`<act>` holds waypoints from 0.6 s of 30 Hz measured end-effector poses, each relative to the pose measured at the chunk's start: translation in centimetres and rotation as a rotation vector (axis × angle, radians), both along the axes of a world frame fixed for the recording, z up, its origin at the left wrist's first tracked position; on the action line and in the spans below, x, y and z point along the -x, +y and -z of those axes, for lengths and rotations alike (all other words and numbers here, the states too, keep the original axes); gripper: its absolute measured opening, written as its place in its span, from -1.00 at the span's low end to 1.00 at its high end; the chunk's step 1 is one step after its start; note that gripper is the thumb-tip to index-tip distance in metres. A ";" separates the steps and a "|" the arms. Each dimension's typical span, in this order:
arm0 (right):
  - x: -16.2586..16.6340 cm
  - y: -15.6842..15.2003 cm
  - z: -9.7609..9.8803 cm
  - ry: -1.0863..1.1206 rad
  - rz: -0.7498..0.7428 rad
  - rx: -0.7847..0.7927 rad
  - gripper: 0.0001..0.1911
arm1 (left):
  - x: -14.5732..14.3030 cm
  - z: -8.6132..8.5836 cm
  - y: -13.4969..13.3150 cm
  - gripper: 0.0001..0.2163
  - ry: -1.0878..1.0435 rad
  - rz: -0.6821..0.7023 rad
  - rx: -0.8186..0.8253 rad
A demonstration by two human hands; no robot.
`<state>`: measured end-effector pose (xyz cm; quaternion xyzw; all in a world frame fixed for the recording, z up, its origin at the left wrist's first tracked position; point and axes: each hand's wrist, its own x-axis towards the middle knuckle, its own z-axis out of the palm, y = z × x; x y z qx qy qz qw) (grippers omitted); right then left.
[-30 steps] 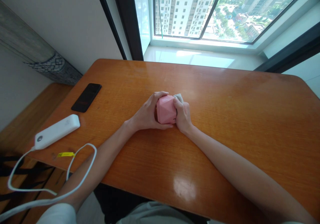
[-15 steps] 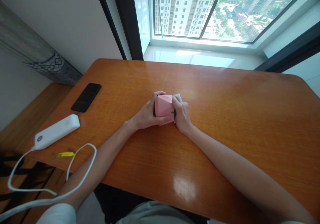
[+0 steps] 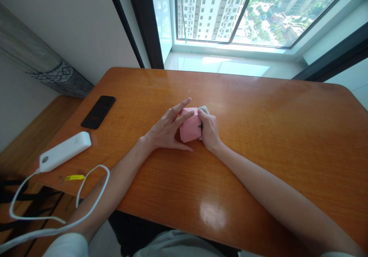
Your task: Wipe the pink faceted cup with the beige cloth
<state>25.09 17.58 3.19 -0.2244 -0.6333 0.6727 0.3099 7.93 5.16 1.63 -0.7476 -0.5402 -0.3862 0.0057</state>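
Note:
A pink faceted block-shaped object (image 3: 190,128) is at the middle of the table, with a small dark mark on its right side. My left hand (image 3: 169,128) is spread around its left side. One finger lies across the object's top, and the thumb stands off its near edge. On the other side my right hand (image 3: 211,131) is closed on a light grey cloth (image 3: 204,109), bunched against the object's right side. The fingers of that hand are mostly hidden behind the cloth and the object.
A black phone (image 3: 98,112) lies at the left of the wooden table (image 3: 276,142). Nearer me is a white power strip (image 3: 65,151) with a white cable (image 3: 99,201) looping over my left forearm. A yellow tag (image 3: 75,177) is beside the cable. Beyond the far edge is a window (image 3: 230,44).
My left hand has loosened from the pink object; its fingers have spread and its thumb has come off the near side. The right hand keeps its hold on the cloth.

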 end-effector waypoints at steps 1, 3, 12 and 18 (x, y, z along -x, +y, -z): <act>0.0 0.0 0.0 0.007 0.002 0.000 -0.46 | 0.2 -0.1 -0.1 0.29 0.059 -0.003 -0.010; 0.0 0.1 0.1 0.020 0.010 -0.003 -0.46 | 0.6 -0.1 -0.2 0.24 0.156 -0.015 -0.045; 0.0 0.0 -0.1 -0.010 0.010 0.016 -0.43 | 1.2 0.1 -0.4 0.08 0.257 -0.087 -0.157; 0.1 0.1 -0.1 -0.013 0.008 0.022 -0.45 | 1.1 -0.1 -0.4 0.06 0.209 -0.081 -0.141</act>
